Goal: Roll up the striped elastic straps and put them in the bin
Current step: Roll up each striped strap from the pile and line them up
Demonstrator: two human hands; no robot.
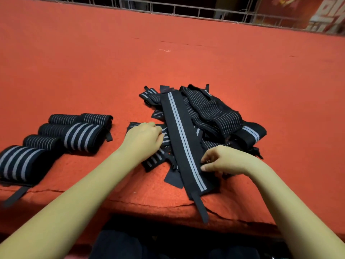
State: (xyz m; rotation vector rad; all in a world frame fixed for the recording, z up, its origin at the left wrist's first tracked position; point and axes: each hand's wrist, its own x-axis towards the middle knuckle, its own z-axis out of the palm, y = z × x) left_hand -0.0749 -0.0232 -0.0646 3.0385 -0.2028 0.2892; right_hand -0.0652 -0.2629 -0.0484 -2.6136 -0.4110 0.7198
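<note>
While five-ish rolled straps (80, 136) sit aside (no bin in sight), the loose pile (220, 113) awaits, left hand (143, 140) gripping into it, right hand (225, 161) pinching the long strap (179, 128).

Warm, fairly bright light from above, even across the red cloth (168, 62). Soft shadows under the strap pile (214, 116), no glare. Wide-angle bend at the edges; far railing (186, 10) curves. Slightly soft overall. Background and bottom edge dim.

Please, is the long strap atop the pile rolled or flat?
Flat: the long strap stretches full length over the pile, tail past the table edge.
</note>
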